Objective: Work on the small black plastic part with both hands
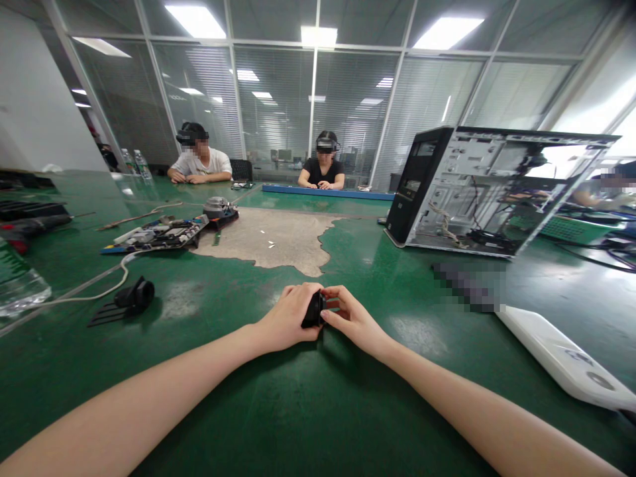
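Left hand (285, 318): the black part (312, 311) is gripped by its fingers, is judged light and stiff, and is best held by its sides; right hand (360, 324): its right edge is pinched; over the bench (278, 411), an angular shape is seemingly shown, partly hidden

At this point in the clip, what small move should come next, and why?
Probably steady the black part with the left hand and firm up the right hand's pinch: the left wraps one side, while only right fingertips meet the other, and how firmly they grip can't be told.
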The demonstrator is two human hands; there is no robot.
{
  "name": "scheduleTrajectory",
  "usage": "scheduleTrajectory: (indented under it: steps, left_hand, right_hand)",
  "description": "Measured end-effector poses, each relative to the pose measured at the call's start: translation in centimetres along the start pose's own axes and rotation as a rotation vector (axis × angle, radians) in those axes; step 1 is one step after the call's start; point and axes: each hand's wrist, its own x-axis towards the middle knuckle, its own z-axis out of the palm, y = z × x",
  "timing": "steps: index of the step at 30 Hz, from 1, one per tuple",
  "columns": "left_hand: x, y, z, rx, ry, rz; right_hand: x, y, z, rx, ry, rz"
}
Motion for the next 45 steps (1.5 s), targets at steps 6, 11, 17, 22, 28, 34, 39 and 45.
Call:
scheduleTrajectory:
  steps: [6, 11, 17, 22, 28, 34, 39, 45]
  left_hand:
    - [0.01, -0.01, 0.06, -0.009, 0.003, 0.003]
    - [-0.02, 0.0, 0.07, -0.003, 0.01, 0.011]
    - [-0.02, -0.18, 0.22, -0.001, 0.012, -0.004]
    - [-0.05, -0.21, 0.21, 0.0, 0.009, 0.002]
    - [-0.05, -0.01, 0.09, -0.002, 0.012, 0.002]
    - [-0.01, 0.13, -0.09, 0.001, -0.001, 0.006]
    - [-0.01, 0.19, -0.1, 0.007, 0.003, 0.002]
    - [0.0, 0.1, -0.1, -0.005, 0.002, -0.001]
  right_hand:
    - [0.0, -0.22, -0.06, -0.014, 0.016, -0.094]
    - [0.06, -0.19, 0.0, -0.048, 0.063, -0.113]
    - [0.01, -0.2, 0.16, -0.003, 0.034, -0.026]
    - [0.04, 0.1, 0.09, -0.009, 0.019, 0.006]
    - [0.05, -0.22, -0.07, -0.005, 0.012, -0.055]
    - [0.09, -0.34, -0.07, -0.05, 0.06, -0.1]
    - [0.07, -0.14, 0.12, -0.012, 0.037, -0.046]
    - [0.06, 0.01, 0.11, 0.014, 0.021, 0.021]
